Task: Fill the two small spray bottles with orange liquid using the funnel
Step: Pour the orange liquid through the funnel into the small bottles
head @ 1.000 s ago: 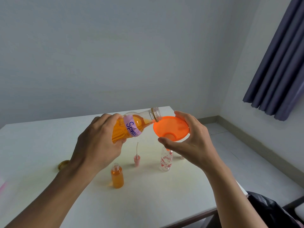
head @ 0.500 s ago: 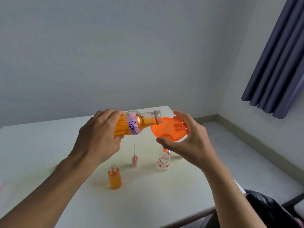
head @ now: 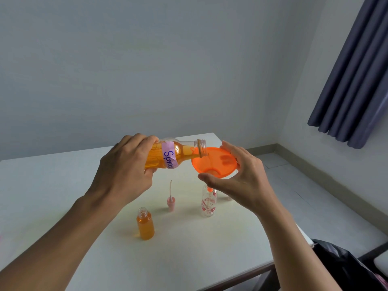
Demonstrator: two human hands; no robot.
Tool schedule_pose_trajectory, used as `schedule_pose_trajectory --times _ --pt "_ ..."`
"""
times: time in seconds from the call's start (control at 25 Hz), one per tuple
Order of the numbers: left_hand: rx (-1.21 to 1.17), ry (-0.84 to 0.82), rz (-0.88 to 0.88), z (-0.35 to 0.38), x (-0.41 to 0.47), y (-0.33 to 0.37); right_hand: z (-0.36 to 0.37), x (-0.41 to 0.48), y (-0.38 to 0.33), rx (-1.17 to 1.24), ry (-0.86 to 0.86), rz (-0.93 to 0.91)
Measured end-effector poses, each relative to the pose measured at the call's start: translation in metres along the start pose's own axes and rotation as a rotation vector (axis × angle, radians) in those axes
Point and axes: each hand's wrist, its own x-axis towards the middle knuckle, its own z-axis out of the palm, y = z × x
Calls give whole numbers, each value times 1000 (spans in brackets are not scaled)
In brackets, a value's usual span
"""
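Source bottle (head: pixel 168 156), grasped in my left hand (head: pixel 123 171), lies near-horizontal, mouth over the funnel (head: pixel 215 163) gripped by my right hand (head: pixel 241 179), spout in the flowered spray bottle (head: pixel 208 203).

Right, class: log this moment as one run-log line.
left hand: tilts big bottle over funnel | right hand: holds funnel in floral bottle | plain bottle: filled

Orange funnel (head: pixel 214 162), pink-flowered clear bottle (head: pixel 208 203), purple label (head: pixel 169 155), navy curtain (head: pixel 354 76).
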Motion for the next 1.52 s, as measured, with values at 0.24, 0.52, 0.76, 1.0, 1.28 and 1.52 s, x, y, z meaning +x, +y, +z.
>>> schedule_pose_trajectory --times 0.24,0.52,0.76,1.0,1.28,1.52 --pt "-2 8 17 0 0 -1 0 2 -1 -9 -7 -4" --pt "-5 19 23 0 1 -2 0 2 0 -17 -10 -8" --pt "-2 20 22 0 0 -3 2 2 1 -21 -7 -8" --pt "-4 26 27 -2 1 -2 1 2 0 -26 2 -11" --pt "-5 35 27 -3 2 -2 1 2 -1 -13 3 -7" --pt "0 33 27 -4 2 -2 1 2 -2 -19 2 -12"
